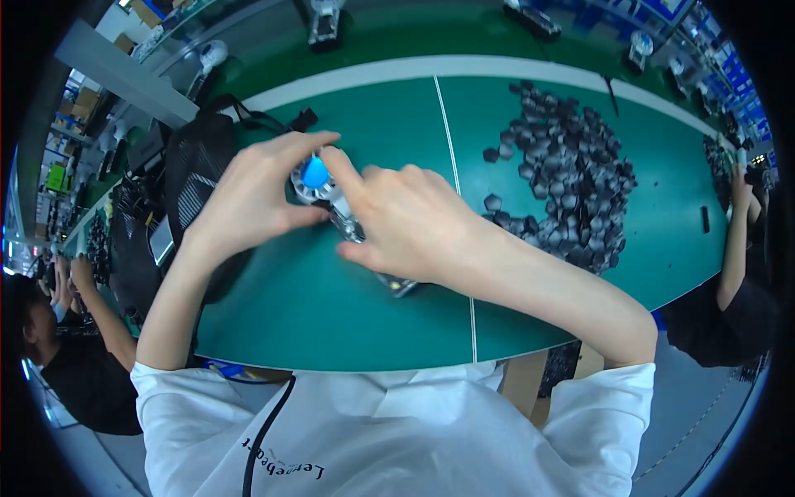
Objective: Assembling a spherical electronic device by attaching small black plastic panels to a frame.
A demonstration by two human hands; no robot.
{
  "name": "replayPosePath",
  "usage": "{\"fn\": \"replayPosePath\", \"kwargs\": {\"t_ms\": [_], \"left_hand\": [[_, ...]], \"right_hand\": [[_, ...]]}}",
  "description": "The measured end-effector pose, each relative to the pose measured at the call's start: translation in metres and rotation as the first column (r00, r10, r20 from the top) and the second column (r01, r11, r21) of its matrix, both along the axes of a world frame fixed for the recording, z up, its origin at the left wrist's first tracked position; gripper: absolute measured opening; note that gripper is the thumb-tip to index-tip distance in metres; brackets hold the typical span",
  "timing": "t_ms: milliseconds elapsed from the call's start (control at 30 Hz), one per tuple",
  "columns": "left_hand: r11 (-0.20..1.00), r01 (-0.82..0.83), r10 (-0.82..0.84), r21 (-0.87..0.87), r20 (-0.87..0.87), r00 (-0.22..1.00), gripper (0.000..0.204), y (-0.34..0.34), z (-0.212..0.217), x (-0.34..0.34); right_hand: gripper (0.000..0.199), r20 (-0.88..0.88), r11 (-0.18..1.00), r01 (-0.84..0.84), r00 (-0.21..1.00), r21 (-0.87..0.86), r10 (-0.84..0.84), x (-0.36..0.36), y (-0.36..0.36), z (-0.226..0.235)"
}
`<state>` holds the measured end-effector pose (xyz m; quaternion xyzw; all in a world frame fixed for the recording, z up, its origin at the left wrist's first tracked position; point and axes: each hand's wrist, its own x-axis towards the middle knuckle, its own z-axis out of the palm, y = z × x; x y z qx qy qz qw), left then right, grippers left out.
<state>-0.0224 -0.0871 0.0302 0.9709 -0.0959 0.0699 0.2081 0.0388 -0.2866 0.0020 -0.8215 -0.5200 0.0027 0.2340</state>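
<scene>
Between my hands is a device with a round, pale, ribbed head (303, 189), a bright blue centre and a silvery, partly see-through body (401, 287) that slants down to the right. My left hand (252, 186) holds the head from the left, with thumb and forefinger curved round its edges. From the right, my right hand (410, 215) covers the middle of the body; its forefinger reaches the edge of the blue centre and its thumb lies by the body's left side. My palms hide much of the device, so its exact kind cannot be made out.
Many small dark many-sided pieces (571, 170) lie heaped on the green table (331, 331) to the right. A black bag (199, 157) rests at the left. Beyond the pale table edge, similar devices (325, 23) stand on a green strip. People work at both sides.
</scene>
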Motion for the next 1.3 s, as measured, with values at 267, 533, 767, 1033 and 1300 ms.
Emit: {"fn": "replayPosePath", "kwargs": {"t_ms": [267,533,767,1033,1300], "left_hand": [[0.978,0.203,-0.185,-0.044,0.261,0.947,0.036,0.027,-0.038,-0.005],[0.969,0.240,-0.212,-0.058,0.300,0.930,0.031,0.043,-0.055,0.005],[0.974,0.211,-0.172,-0.087,0.327,0.929,0.033,0.036,-0.052,-0.002],[0.972,0.111,-0.021,-0.208,0.392,0.920,0.044,0.023,-0.059,0.000],[0.969,0.210,-0.238,0.133,0.245,0.940,0.068,0.021,-0.053,-0.006]], "right_hand": [[0.066,-0.057,0.949,0.316,0.948,0.022,-0.314,0.139,0.018,0.042],[0.070,0.557,0.840,0.525,0.662,0.134,-0.502,0.291,0.146,-0.024],[0.027,0.073,0.862,0.465,0.871,0.199,-0.487,0.235,0.199,-0.025],[0.035,0.047,0.981,-0.060,0.998,0.186,0.052,0.033,0.037,-0.003],[0.019,0.160,0.969,-0.063,0.987,0.239,0.024,0.015,-0.078,-0.009]]}}
